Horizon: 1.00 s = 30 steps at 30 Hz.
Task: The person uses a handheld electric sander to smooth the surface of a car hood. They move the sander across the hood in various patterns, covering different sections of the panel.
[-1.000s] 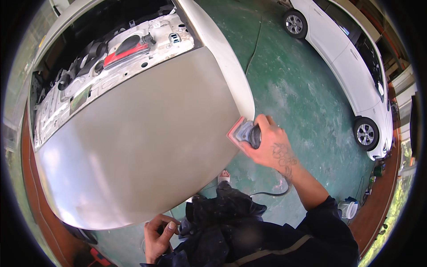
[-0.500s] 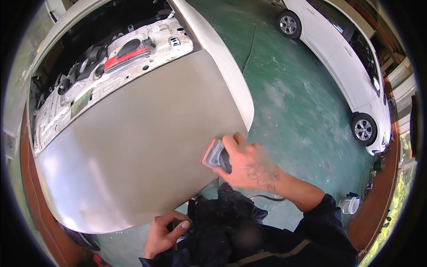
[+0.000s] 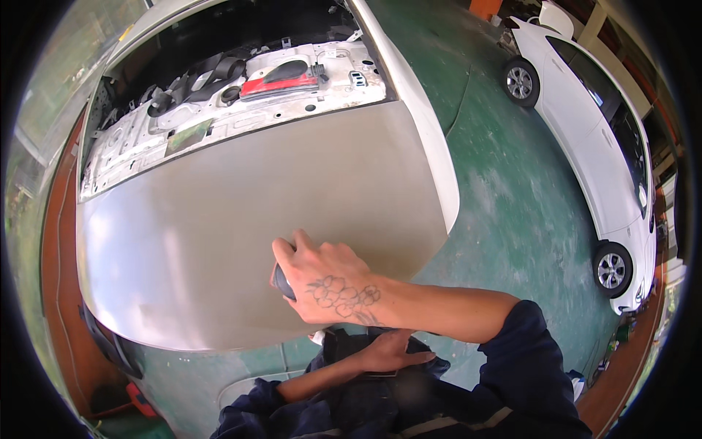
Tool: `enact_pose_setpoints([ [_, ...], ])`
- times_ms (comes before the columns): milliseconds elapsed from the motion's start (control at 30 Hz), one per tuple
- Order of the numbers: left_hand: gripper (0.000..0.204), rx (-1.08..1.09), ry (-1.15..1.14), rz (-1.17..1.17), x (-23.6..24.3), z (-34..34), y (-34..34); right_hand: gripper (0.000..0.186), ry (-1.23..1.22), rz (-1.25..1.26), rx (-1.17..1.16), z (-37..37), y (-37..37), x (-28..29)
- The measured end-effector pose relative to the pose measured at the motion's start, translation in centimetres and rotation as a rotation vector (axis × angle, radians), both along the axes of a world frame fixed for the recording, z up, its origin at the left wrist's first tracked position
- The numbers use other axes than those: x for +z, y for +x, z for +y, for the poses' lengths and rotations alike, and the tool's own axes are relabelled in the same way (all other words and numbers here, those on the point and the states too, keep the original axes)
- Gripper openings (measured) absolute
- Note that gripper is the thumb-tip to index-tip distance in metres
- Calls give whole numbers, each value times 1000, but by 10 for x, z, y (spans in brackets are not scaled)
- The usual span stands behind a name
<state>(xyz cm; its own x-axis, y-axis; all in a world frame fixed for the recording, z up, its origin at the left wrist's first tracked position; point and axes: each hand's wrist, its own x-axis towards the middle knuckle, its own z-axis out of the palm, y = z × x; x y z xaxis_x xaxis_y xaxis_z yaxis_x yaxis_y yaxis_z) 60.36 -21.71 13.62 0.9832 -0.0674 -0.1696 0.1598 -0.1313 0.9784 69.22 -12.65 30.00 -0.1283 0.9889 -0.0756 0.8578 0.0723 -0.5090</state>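
Closest to you, your left hand rests against your dark clothing below your right forearm, its fingers loosely extended; you can't be sure from here whether it holds anything, as part of it is covered. Just beyond it and to its left, your right hand is curled around a dark, rounded hand tool with a thin reddish edge, mostly hidden beneath your palm and fingers. The tool is over the near part of a broad, smooth, grey metal-toned car panel, which spreads out ahead and to the left of that hand. The white car body side curves along the panel's right edge. Farther ahead of both hands, a flat red-and-black tool lies on a bare white metal shelf. To the right of your hands stretches the scuffed green floor, with a white parked car well apart from you.
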Motion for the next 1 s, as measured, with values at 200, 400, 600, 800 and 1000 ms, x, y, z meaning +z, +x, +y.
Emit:
enact_pose_setpoints([
  [200,57,-24,-589,-231,-49,-64,83,54,34,-123,-247,30,57,3],
  [400,50,-319,-249,13,-125,-80,83,51,4,-280,-348,82,120,20],
  [600,60,-80,-39,-77,-65,-82,78,53,76,-222,205,80,8,29],
  [800,59,197,180,-88,-6,-57,54,59,78,-272,423,126,-38,39],
  [1000,56,492,55,-34,10,-33,19,62,135,-326,131,240,2,42],
])
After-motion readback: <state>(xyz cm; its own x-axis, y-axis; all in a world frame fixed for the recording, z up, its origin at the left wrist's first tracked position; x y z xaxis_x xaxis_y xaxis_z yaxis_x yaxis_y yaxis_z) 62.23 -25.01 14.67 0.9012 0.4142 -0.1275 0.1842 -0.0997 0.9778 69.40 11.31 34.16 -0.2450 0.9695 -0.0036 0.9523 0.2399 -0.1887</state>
